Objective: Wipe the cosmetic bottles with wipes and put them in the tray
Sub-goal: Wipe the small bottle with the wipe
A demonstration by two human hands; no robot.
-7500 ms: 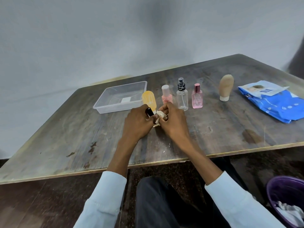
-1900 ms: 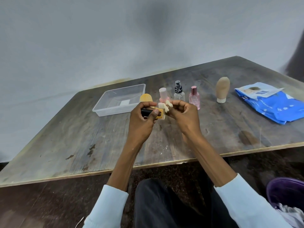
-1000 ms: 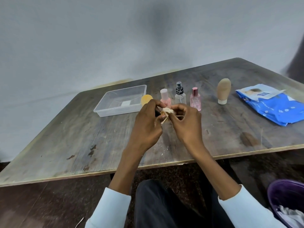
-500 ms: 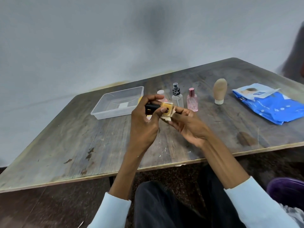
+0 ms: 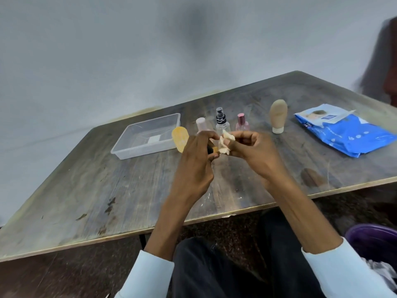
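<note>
My left hand [image 5: 196, 160] grips a small amber bottle with a black cap [image 5: 214, 149], mostly hidden by the fingers. My right hand [image 5: 255, 151] pinches a crumpled whitish wipe [image 5: 225, 143] against that bottle, above the table. Behind the hands stand an orange tube [image 5: 180, 138], a pink bottle with a pale cap [image 5: 201, 124], a clear spray bottle [image 5: 222, 123], a pink perfume bottle [image 5: 242, 123] and a beige tube [image 5: 278, 118]. The clear plastic tray [image 5: 129, 145] sits at the back left, with only a white label showing on its floor.
A blue pack of wipes [image 5: 348, 134] lies at the right of the wooden table [image 5: 107, 190]. A purple bin [image 5: 373, 239] with used wipes stands on the floor at the lower right. A blurred person is at the far right edge.
The bottle has turned in my left hand and is now mostly covered by the fingers. My right hand has come from under the bottle to its right end with the wipe.
</note>
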